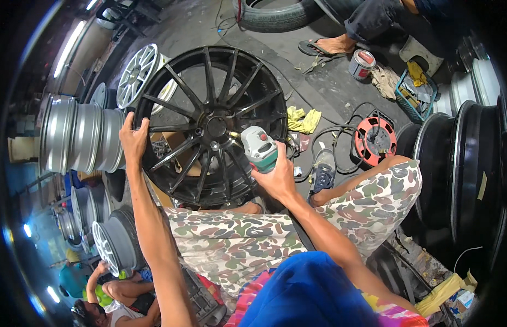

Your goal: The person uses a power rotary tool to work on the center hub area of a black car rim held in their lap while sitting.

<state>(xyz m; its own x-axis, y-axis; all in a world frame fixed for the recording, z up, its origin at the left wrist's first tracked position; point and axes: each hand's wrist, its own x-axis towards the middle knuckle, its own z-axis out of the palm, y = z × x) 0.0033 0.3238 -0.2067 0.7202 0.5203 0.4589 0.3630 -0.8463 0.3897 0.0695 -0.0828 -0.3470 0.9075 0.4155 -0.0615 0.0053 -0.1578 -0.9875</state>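
Note:
A large black multi-spoke wheel rim [216, 126] stands tilted in front of me, its spoked face toward me. My left hand [134, 137] grips its left outer edge, fingers over the lip. In my right hand [278, 175] is a grey and green angle grinder [259, 146] with a red button on its head. The grinder's head lies over the spokes, just right of the hub, near a small yellowish tip. I cannot tell whether it touches the metal, as its underside is hidden. My legs, in camouflage shorts [237, 240], are spread beneath the rim.
Silver rims [81, 135] are stacked at left, black rims [477, 169] at right. An orange cable reel [375, 140] with loose cord, a paint can [362, 64] and a blue basket [409, 103] sit on the floor. A person's sandaled foot [332, 46] is far right; another person [125, 300] handles a rim lower left.

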